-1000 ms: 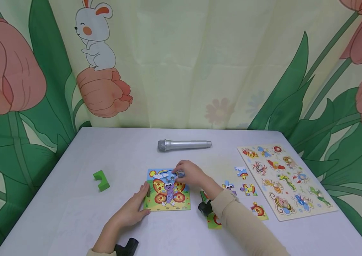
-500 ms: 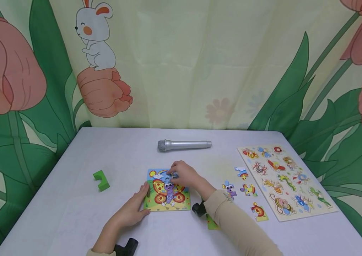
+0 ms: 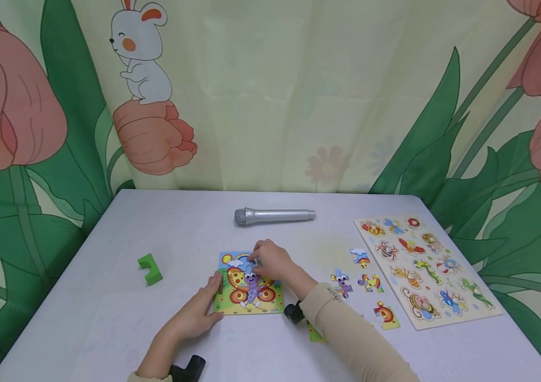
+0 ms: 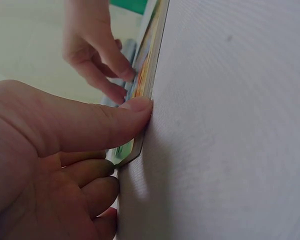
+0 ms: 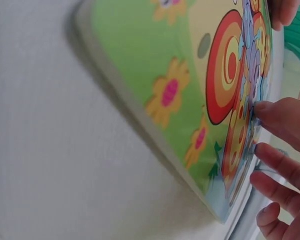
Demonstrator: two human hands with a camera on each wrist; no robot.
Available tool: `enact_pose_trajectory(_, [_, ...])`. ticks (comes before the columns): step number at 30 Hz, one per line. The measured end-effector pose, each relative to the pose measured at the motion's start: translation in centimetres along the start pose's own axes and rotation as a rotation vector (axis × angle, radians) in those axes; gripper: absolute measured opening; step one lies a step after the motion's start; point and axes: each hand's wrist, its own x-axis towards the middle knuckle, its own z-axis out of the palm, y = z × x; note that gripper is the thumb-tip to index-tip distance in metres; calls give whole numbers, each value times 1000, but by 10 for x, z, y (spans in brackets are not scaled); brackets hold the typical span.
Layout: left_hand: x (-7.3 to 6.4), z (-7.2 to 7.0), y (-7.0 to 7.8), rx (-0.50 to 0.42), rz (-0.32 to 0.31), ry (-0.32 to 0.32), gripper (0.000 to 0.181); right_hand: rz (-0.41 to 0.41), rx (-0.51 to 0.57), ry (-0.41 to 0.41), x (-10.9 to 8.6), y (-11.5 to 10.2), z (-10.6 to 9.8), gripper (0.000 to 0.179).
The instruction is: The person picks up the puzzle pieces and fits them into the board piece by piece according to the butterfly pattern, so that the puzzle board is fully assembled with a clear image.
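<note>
A square butterfly jigsaw puzzle board (image 3: 248,306) lies on the table in front of the person. At its lower left corner the left hand (image 3: 195,312) grips it, fingers along the left side and thumb (image 4: 102,122) against the near edge. The right hand (image 3: 277,262) reaches over the board's upper right part. Its thumb and fingertips pinch a small bluish puzzle piece (image 3: 257,262), mostly hidden by the fingers, right at the picture's surface. In the right wrist view, the fingertips meet the board beyond a red and orange wing.
Several loose puzzle pieces, one with a purple head (image 3: 342,283), lie right of the board, some partly under the right sleeve (image 3: 346,329). A large insect picture board (image 3: 456,318) lies farther right. A silver microphone (image 3: 280,215) lies behind; a green block (image 3: 151,269) sits left.
The right hand has shifted slightly left over the board with the puzzle piece, its forearm following and covering more loose pieces. The left hand stays at the corner.
</note>
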Motion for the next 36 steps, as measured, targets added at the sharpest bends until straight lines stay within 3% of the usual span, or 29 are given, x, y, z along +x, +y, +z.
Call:
enact_pose_trajectory(9, [0, 1, -2, 3, 22, 8, 76, 25, 15, -3, -2, 0, 3, 25])
enact_pose_trajectory(18, [0, 0, -2, 5, 24, 7, 77, 15, 98, 2, -3, 6, 4, 29])
enact_pose_trajectory(31, [-2, 0, -2, 7, 11, 17, 76, -20, 216, 58, -16, 22, -8, 37])
enact_pose_trajectory(36, [-1, 0, -1, 2, 12, 19, 76, 21, 274, 91, -23, 34, -11, 38])
